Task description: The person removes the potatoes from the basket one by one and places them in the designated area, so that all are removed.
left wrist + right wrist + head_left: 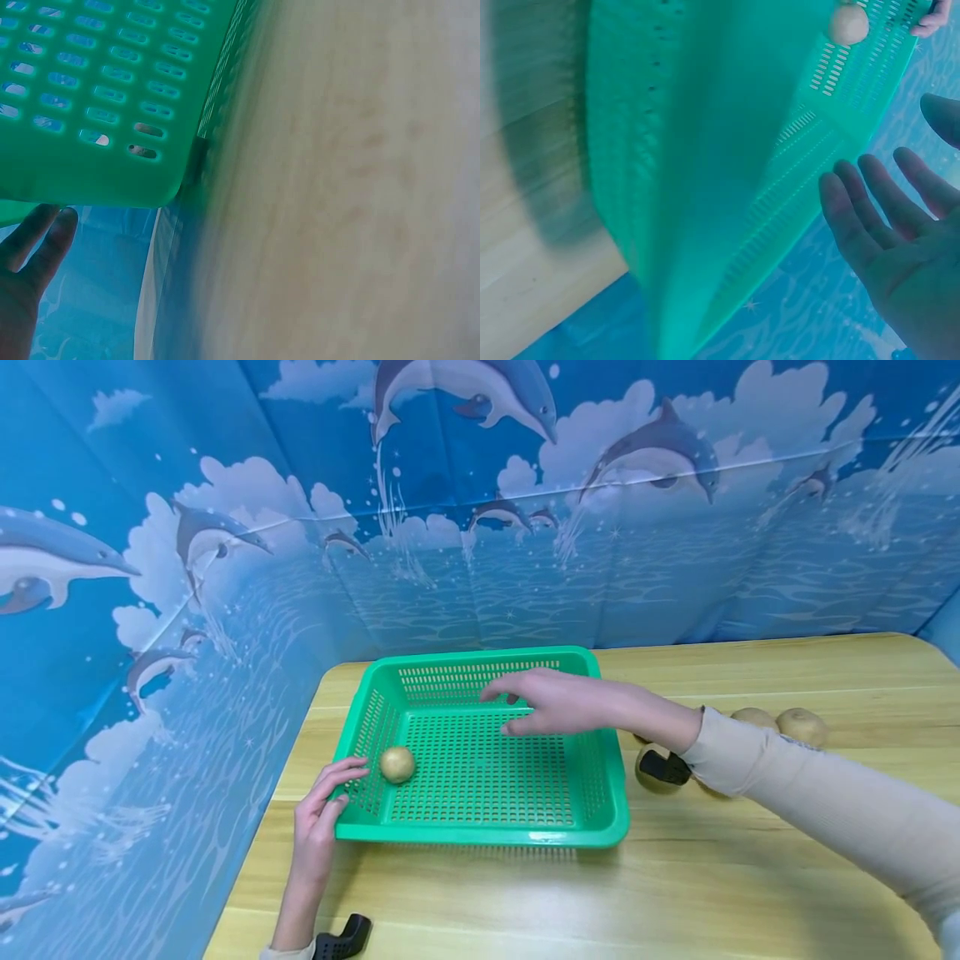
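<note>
A green plastic basket with slotted walls sits on the wooden table. One round, tan potato lies inside, near its left wall; the right wrist view shows this potato too. At the basket's front left corner my left hand grips the rim, fingers over the edge. In the left wrist view only part of the left hand shows below the basket wall. Above the basket's right half hovers my right hand, fingers spread and holding nothing. The right wrist view shows the palm and loose fingers of the right hand.
Several more potatoes lie on the table to the right of the basket, partly hidden by the right forearm. A blue dolphin-print cloth hangs behind the table and along its left side.
</note>
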### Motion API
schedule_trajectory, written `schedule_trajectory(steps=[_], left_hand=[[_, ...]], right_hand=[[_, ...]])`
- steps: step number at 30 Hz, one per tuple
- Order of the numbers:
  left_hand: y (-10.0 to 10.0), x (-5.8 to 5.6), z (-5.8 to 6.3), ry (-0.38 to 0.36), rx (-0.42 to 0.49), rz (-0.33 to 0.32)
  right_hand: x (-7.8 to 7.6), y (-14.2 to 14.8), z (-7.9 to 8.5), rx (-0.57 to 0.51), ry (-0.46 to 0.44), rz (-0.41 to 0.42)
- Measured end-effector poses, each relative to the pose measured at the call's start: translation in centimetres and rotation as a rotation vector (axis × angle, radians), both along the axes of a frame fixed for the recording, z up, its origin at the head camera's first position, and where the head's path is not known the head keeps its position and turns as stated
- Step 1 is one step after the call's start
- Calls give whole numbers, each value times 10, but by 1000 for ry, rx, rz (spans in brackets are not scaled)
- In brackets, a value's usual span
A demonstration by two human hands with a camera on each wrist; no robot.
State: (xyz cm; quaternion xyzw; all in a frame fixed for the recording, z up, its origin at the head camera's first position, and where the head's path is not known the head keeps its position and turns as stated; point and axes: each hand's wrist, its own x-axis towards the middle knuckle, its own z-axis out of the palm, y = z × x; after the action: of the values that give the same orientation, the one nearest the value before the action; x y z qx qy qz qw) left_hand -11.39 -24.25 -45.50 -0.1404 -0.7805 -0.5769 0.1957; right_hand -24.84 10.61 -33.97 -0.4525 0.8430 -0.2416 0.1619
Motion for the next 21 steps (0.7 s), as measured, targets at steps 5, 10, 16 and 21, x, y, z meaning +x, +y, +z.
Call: schedule_trajectory(steps=[5, 10, 16, 21], left_hand=[[1, 0, 0, -2, 2, -1], [2, 1, 0, 5, 4, -2], [2, 3, -1, 7, -2, 1], [2, 4, -2, 9, -1, 0]], right_hand=[[-3, -14, 7, 4, -19, 46], [-5, -28, 13, -6, -31, 71], [-9, -43, 15, 11, -45, 87], [-13, -55, 14, 2, -46, 82]])
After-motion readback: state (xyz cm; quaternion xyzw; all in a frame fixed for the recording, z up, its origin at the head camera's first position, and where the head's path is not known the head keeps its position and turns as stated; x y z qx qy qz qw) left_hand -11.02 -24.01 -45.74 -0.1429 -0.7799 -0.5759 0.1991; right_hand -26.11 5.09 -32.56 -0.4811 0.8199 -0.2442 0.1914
